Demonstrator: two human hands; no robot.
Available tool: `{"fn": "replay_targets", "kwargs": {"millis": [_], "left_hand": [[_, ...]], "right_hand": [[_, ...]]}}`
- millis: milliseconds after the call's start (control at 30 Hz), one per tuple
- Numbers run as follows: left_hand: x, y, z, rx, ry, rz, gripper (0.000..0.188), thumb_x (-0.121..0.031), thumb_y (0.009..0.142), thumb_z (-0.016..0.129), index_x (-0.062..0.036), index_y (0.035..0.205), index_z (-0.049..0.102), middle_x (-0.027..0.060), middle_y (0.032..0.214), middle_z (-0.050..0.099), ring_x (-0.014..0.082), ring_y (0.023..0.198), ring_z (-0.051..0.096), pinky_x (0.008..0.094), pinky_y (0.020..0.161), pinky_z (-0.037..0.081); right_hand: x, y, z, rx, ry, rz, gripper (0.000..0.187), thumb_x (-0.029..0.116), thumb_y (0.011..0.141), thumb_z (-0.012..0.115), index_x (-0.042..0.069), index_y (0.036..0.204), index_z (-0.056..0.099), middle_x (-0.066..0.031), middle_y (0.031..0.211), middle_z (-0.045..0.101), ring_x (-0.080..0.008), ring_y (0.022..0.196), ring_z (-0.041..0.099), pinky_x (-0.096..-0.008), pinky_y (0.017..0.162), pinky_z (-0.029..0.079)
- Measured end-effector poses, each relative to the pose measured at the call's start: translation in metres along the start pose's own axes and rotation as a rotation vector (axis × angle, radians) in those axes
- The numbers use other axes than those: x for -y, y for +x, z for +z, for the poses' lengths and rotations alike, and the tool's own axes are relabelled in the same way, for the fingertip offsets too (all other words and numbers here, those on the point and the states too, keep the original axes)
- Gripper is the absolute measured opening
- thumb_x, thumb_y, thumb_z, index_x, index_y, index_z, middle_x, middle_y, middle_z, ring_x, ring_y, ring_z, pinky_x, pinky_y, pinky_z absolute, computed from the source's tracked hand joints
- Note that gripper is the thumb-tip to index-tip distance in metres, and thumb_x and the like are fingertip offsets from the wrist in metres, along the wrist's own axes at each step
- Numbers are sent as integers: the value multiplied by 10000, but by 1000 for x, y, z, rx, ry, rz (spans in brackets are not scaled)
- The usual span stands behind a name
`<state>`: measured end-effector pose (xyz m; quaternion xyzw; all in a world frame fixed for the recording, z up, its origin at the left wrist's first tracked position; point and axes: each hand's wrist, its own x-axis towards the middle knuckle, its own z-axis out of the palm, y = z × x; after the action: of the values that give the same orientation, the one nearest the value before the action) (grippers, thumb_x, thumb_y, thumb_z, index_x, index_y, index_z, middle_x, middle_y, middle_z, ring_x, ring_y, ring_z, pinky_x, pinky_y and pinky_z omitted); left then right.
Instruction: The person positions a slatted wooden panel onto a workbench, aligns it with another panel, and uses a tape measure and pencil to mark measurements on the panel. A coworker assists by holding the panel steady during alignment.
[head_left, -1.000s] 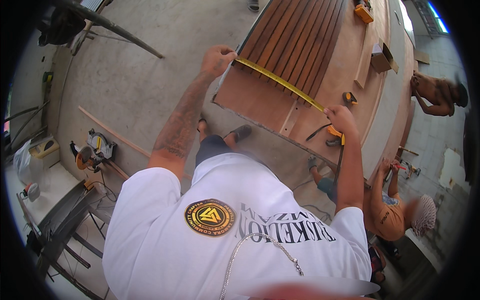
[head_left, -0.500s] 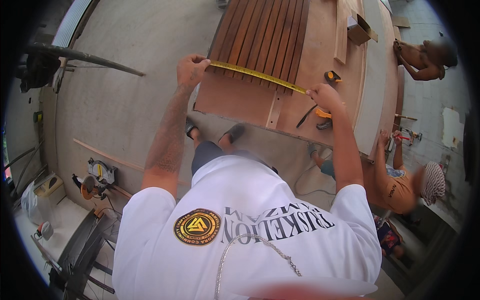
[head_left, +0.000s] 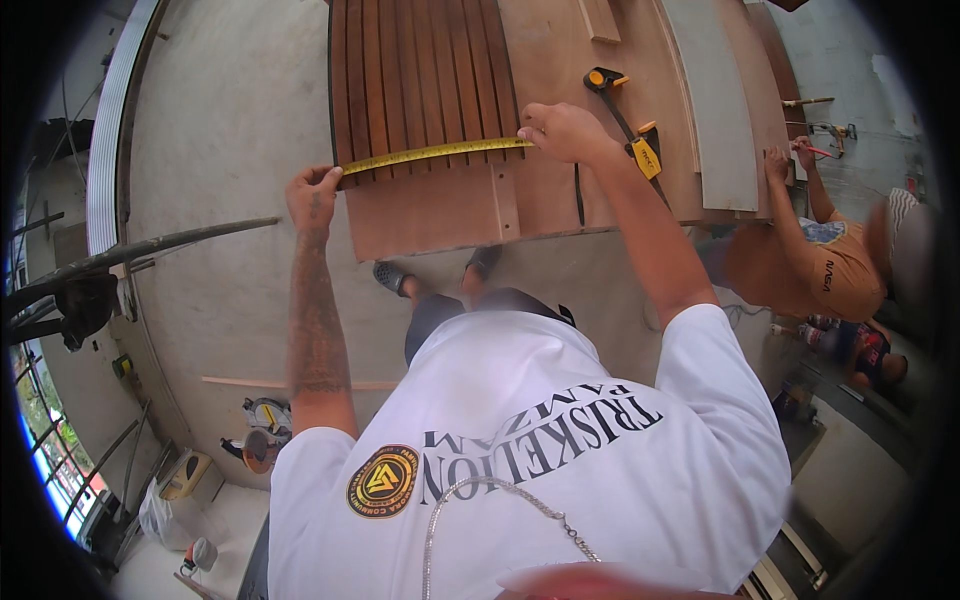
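Observation:
A yellow tape measure blade (head_left: 430,153) stretches across the lower end of a dark brown slatted wood panel (head_left: 415,80). My left hand (head_left: 314,196) pinches the tape's left end between thumb and fingers, beside the panel's left edge. At the right edge of the panel my right hand (head_left: 560,132) is closed on the other end of the tape; whether the case is inside this hand, I cannot tell. The panel lies on a reddish-brown plywood sheet (head_left: 420,215), which sticks out past the slat ends toward me.
A black and orange bar clamp (head_left: 645,155) lies on the plywood right of my right hand. A person in an orange shirt (head_left: 850,265) works at the far right board edge. A miter saw (head_left: 262,430) sits on the floor at left, below a metal pole (head_left: 150,245).
My view has swung, so the panel and both hands now appear farther left. The tape stays stretched between my hands across the slats. The shirtless person at upper right has left the view.

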<state>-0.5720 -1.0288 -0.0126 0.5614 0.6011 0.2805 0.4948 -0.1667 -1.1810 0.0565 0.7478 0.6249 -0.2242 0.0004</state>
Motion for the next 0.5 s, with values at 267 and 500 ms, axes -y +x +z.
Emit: {"fn": "replay_targets", "kwargs": {"millis": [267,500], "left_hand": [[-6,-2,-1,9,-21,-12,185,-131,893,797,31,978,769,42,844,731,112,715,622,265,635,501],[-9,-1,-2,19,6,-34,192,-130,892,796,35,985,766,47,851,732,115,726,631,269,645,506]], "right_hand": [[30,0,27,-395,111,-49,296,370,1007,625,79,957,651,-129,887,730,-353,941,698,-491,838,534],[24,-3,34,-739,133,-144,261,303,1011,638,60,974,722,-119,944,743,-339,991,685,-453,926,512]]}}
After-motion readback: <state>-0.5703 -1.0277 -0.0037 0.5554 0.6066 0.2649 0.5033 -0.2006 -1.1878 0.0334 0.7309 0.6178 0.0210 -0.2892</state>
